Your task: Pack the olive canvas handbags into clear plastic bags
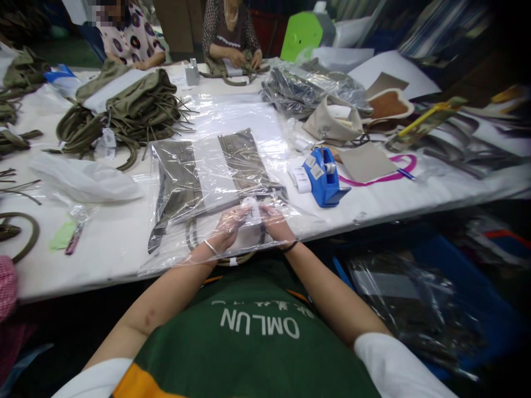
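Note:
An olive fabric bag [176, 168] with a white paper band [213, 177] across it lies on the table inside a clear plastic bag [166, 237]. My left hand [230, 225] and my right hand [276, 222] are both within the near end of the plastic, under its shiny film. Between them they pinch a white tag [251, 213] by the near edge of the fabric bag. Glare from the film blurs the fingertips. A strap with a small white wrap [233, 261] hangs at the table edge.
A blue tape dispenser [323, 179] stands to the right, with plastic-wrapped goods [307, 88] beyond. A pile of olive bags [136, 105] lies back left, near crumpled white plastic [83, 179]. Below right is a blue bin [431, 249]. Two people sit across the table.

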Tool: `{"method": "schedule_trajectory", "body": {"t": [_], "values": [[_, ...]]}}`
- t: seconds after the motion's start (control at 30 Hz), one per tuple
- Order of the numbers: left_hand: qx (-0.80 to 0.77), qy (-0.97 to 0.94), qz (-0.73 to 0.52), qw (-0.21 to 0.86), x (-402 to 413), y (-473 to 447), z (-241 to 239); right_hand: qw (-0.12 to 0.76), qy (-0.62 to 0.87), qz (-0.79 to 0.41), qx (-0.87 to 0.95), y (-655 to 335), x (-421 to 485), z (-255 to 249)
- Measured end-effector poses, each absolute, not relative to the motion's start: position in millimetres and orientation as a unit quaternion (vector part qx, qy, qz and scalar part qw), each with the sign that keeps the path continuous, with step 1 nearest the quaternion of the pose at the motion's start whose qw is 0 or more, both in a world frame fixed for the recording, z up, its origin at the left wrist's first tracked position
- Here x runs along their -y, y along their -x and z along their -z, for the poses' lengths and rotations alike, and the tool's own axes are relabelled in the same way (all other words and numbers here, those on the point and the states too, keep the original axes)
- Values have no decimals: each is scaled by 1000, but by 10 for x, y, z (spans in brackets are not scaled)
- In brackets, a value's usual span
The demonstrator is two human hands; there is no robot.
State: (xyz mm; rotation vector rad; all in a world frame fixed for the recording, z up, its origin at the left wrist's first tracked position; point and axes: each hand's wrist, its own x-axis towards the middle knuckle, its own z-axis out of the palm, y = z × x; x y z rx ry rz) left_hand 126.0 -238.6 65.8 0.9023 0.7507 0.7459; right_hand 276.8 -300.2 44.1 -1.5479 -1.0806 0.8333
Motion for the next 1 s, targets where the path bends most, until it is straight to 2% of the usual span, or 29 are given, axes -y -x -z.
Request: {"method": "schedule_trajectory", "body": {"t": [0.1,0.2,0.3,0.47,0.63,0.73,0.83,0.9,1.0], "values": [[-343,-398,-359,771,2409,-1296,-588,571,619,-418,341,-2630,3065,-356],[-354,-419,-359,755,2483,-1346,-530,595,607,-425,311,-2586,3134,-303],[-367,-483,-338,720,2529,-1370,-536,574,634,-385,345,-2617,3187,-326],[-411,-600,-377,573,2343,-1250,-734,518,692,-321,387,-2820,3239,-456],[-275,-724,-333,537,2083,-1211,-917,435,680,-277,521,-3041,3179,-622],[-215,-769,-293,525,1991,-1276,-892,485,657,-271,510,-3120,3093,-713],[-271,-731,-302,549,1977,-1356,-796,572,620,-304,444,-3119,2991,-707],[-325,-681,-311,578,2007,-1408,-735,598,596,-335,418,-3069,2914,-638],[-340,-653,-326,593,2039,-1438,-700,620,600,-311,399,-2981,2812,-518]]}}
